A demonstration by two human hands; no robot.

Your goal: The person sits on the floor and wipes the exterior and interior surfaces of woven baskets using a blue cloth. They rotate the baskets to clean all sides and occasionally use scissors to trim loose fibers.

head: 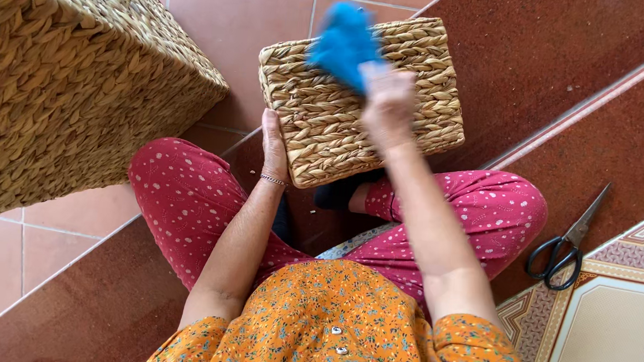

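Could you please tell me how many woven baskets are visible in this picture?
2. A small woven basket rests on the person's knees, steadied by the left hand while the right hand holds a blurred blue cloth over it. A large woven basket stands at upper left, partly cropped.

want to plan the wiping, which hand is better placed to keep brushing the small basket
Right. The right hand already grips the blue cloth, blurred, over the small basket. The left hand presses the basket's near edge, so it looks better left steadying it.
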